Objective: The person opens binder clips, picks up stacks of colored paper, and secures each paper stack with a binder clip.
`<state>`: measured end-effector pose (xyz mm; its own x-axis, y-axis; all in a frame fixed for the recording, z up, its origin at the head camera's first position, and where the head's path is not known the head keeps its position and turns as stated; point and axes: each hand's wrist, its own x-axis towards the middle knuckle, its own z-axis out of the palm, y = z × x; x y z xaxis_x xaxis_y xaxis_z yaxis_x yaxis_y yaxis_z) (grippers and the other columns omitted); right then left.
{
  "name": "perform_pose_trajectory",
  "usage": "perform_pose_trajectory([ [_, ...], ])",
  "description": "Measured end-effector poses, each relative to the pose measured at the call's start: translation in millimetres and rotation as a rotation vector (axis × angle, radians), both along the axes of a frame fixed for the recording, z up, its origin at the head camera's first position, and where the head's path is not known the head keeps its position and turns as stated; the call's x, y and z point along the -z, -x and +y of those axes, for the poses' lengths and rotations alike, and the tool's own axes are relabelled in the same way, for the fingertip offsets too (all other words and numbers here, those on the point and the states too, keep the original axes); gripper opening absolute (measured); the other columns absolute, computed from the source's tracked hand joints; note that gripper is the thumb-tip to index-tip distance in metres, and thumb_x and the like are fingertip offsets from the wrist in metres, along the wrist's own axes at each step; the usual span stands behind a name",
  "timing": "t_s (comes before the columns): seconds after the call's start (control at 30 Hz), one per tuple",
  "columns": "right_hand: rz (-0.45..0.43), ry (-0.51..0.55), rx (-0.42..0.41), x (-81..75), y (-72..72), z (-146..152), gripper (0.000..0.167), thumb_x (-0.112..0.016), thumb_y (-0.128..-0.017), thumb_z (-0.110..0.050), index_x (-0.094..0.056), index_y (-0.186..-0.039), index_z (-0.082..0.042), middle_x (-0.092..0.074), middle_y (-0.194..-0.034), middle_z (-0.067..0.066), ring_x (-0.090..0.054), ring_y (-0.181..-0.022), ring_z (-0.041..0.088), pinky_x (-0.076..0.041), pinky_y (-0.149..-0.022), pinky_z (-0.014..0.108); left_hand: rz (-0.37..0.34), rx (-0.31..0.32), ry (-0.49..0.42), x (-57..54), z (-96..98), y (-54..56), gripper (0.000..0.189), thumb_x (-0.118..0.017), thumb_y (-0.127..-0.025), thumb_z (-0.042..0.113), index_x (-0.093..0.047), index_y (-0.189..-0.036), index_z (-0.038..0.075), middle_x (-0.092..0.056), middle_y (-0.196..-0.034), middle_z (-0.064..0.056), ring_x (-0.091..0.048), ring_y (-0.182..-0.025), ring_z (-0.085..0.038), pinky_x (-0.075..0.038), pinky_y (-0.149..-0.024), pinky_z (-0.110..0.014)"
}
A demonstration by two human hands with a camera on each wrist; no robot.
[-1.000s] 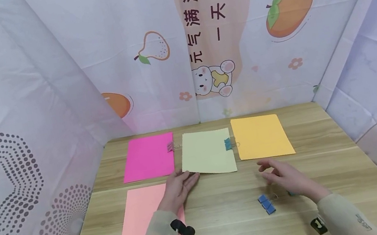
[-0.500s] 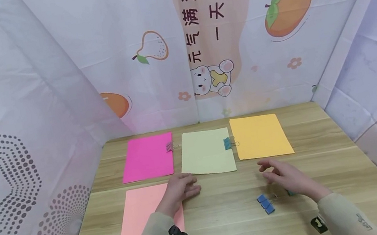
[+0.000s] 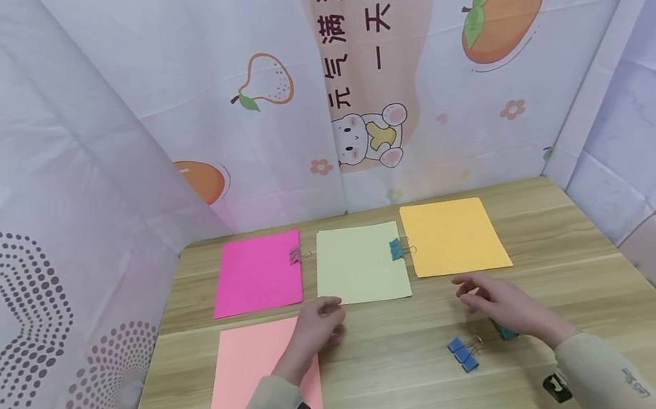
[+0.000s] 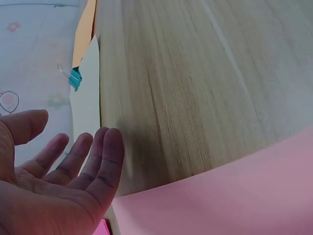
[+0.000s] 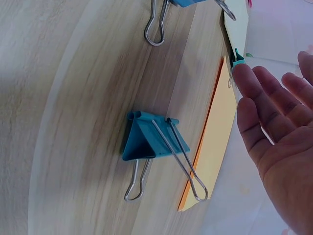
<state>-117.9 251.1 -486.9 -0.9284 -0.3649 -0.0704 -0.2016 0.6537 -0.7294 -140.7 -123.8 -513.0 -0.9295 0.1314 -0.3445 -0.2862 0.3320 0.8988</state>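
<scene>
My left hand [image 3: 317, 328] is held over the corner of the pink paper [image 3: 246, 377], just in front of the pale green paper stack [image 3: 358, 268]. Nothing is in its loosely bent fingers in the left wrist view. A teal binder clip [image 3: 397, 249] grips the green stack's right edge. Below the yellow-orange paper stack [image 3: 456, 237], my right hand [image 3: 503, 302] hangs with relaxed fingers and holds nothing. Near it lie a blue binder clip [image 3: 463, 355] and a loose teal binder clip [image 5: 154, 137], the latter partly hidden by the hand in the head view.
A magenta paper stack [image 3: 258, 274] with a pinkish-purple binder clip [image 3: 295, 255] on its right edge lies at the back left. White printed curtains [image 3: 270, 171] hang behind the wooden table [image 3: 399, 395] and at both sides.
My left hand has drawn away from the green stack's lower left corner, and that front edge now lies flatter. My right hand has shifted slightly, showing more of the loose teal clip.
</scene>
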Motion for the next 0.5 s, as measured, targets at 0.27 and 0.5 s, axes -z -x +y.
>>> perform_pose_trajectory([
  [0.27,0.057,-0.058,0.016,-1.3,-0.6,2.2,0.041,-0.060,-0.104,-0.026,-0.057,-0.138,-0.004,-0.070,-0.114,0.005,-0.067,-0.099,0.019,-0.056,-0.082,0.036,0.139,0.096,0.213,-3.3,1.9,-4.8,0.042,-0.066,-0.099,0.024,-0.061,-0.137,0.009,-0.062,-0.137,-0.010,-0.064,-0.114,-0.030,-0.057,-0.086,-0.046],
  [0.5,0.048,-0.112,0.035,-0.9,-0.4,4.8,0.041,-0.062,-0.104,-0.026,-0.057,-0.139,-0.005,-0.069,-0.112,0.004,-0.064,-0.098,0.018,-0.055,-0.081,0.038,0.198,0.204,0.318,-4.3,-0.8,-11.2,0.048,-0.070,-0.096,0.024,-0.059,-0.141,0.011,-0.055,-0.143,-0.016,-0.052,-0.132,-0.038,-0.044,-0.107,-0.058],
])
